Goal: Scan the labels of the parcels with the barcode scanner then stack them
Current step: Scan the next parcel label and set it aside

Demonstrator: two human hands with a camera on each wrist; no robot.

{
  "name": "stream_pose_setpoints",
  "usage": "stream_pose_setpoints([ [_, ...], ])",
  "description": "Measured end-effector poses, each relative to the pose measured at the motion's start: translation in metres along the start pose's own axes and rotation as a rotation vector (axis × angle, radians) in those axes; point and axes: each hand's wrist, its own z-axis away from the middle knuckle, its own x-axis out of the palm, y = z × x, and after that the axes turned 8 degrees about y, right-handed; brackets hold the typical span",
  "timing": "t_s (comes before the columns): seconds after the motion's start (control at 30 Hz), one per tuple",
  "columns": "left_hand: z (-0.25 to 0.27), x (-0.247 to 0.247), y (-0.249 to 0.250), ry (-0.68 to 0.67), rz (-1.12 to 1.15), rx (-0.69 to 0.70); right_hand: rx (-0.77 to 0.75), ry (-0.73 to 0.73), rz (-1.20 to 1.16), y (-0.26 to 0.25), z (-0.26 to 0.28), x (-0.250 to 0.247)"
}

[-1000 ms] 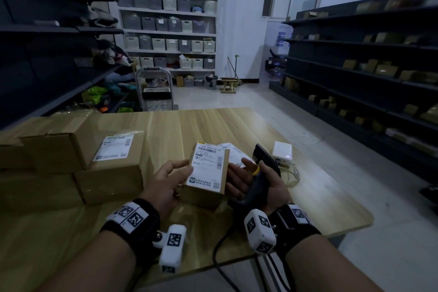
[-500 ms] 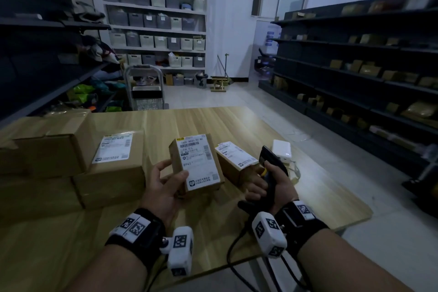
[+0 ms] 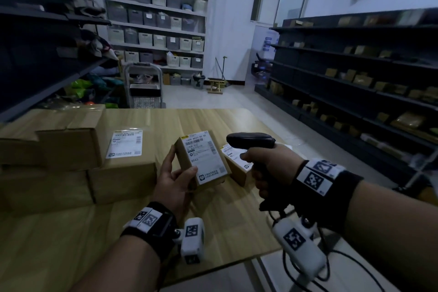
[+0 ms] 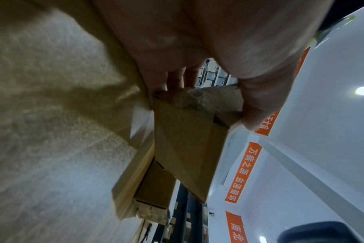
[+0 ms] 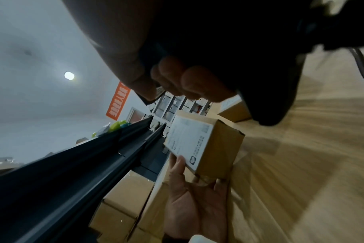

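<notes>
My left hand [image 3: 176,173] grips a small cardboard parcel [image 3: 203,161] just above the wooden table [image 3: 166,123], its white label facing up and tilted toward me. The same parcel [image 5: 206,144] shows in the right wrist view with the left hand [image 5: 195,197] under it, and its brown underside [image 4: 189,148] fills the left wrist view. My right hand [image 3: 263,163] holds the black barcode scanner [image 3: 251,141] by its handle, its head level and just right of the held parcel's label. Another small labelled parcel [image 3: 235,163] lies on the table behind the scanner, partly hidden.
A stack of larger cardboard boxes [image 3: 71,163] stands at the table's left, one with a white label [image 3: 125,143]. The scanner's black cable [image 3: 336,265] hangs off the table's near right edge. Dark shelving [image 3: 355,78] runs along the right; a metal cart [image 3: 144,87] stands beyond the table.
My right hand has lifted the scanner from low beside the table and turned its head level toward the parcel. The left hand tilted the parcel's label upward and shifted it slightly left.
</notes>
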Motion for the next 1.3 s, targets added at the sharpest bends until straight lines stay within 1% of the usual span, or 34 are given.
stream_pose_setpoints([
  [0.2,-0.001,-0.002,0.003,0.002,-0.045,0.029,-0.027,0.028,0.122,-0.019,0.013,0.002],
  [0.37,-0.002,-0.002,0.001,-0.009,-0.072,0.068,-0.003,0.024,0.137,-0.010,0.017,0.005],
  [0.53,-0.003,-0.003,0.002,-0.006,-0.118,0.085,-0.027,0.035,0.165,-0.004,0.020,0.004],
  [0.87,-0.003,-0.003,0.005,-0.009,-0.176,0.069,-0.067,0.039,0.140,-0.013,0.024,-0.007],
  [1.0,-0.001,-0.003,0.006,0.009,-0.246,0.059,-0.074,0.024,0.154,-0.021,0.030,-0.011],
  [1.3,0.001,-0.002,0.007,0.015,-0.255,0.063,-0.068,0.010,0.131,-0.022,0.033,-0.014],
])
